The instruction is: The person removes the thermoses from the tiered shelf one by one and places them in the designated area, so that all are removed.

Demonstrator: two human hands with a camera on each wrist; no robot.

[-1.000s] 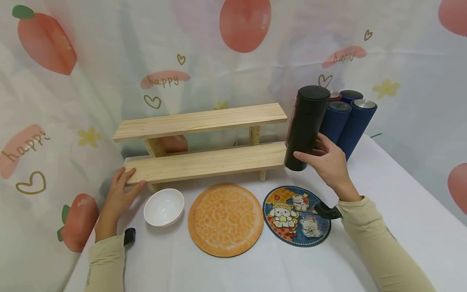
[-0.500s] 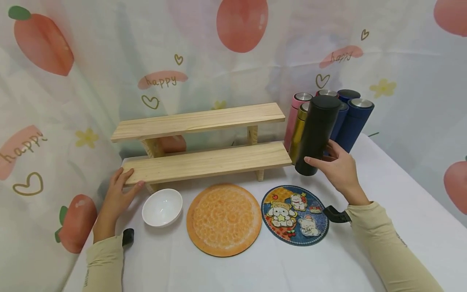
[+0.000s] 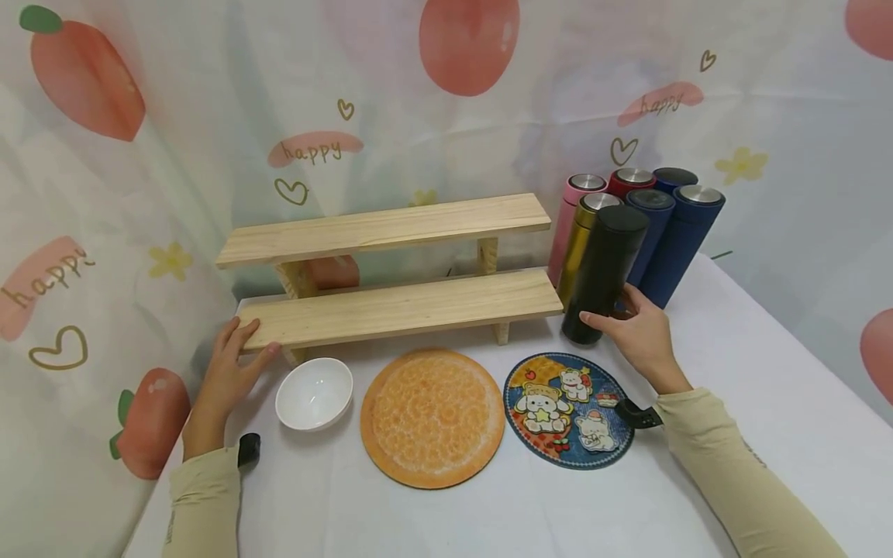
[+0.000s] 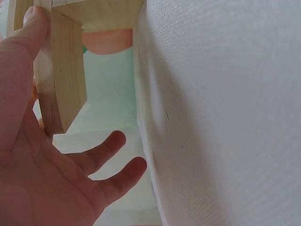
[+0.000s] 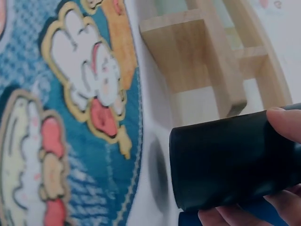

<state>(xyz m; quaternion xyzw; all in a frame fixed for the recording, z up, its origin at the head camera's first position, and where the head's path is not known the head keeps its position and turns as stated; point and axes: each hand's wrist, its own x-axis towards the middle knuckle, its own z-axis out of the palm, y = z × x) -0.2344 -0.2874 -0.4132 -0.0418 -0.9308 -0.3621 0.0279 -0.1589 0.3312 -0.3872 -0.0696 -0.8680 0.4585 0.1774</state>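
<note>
My right hand [image 3: 642, 337] grips a black thermos bottle [image 3: 605, 271] low on its body, thumb on one side and fingers on the other. The bottle is close to upright, just in front of a gold bottle [image 3: 580, 248]. In the right wrist view a shadow lies beside the black bottle's base [image 5: 175, 169], with a small gap to the white cloth. My left hand [image 3: 226, 376] holds the left end of the lower board of a two-tier wooden shelf [image 3: 405, 308]. In the left wrist view the thumb lies on the board, and two fingers stick out below it.
Pink [image 3: 567, 221], red [image 3: 631, 180] and several blue bottles [image 3: 680, 248] cluster at the shelf's right. In front of the shelf lie a white bowl [image 3: 314, 394], a round orange mat [image 3: 432, 418] and a blue cartoon mat [image 3: 568, 411]. A printed curtain [image 3: 391, 93] hangs behind.
The black bottle has moved right and down with my right hand, bringing the pink and gold bottles into sight. My left hand stays on the shelf end.
</note>
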